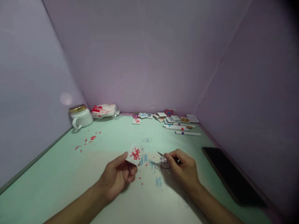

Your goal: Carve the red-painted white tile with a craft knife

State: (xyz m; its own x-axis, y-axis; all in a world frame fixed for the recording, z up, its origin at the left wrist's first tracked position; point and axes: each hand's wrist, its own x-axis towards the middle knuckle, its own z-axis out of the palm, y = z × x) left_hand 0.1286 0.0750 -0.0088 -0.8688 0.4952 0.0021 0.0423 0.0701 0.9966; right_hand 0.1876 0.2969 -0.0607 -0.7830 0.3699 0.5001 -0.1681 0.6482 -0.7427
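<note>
Holding a small white tile with a red character on it, your left hand has its fingers curled shut around the lower edge, thumb on top, so the painted face tilts up toward you just above the bench. Your right hand pinches a thin pointed tool the way you would a pen, fingers closed tight near the tip; that grip gives fine control, and the point aims left toward the tile without touching it. Between your hands, blue and dark characters are written straight on the bench surface, and red flecks lie scattered to the left, likely scrapings of the same red. At the back sit more tiles in a loose heap with several markers just in front. A white jar with a gold lid and a crumpled packet stand in the far left corner, and a dark phone lies by the right wall, well apart from your work.
</note>
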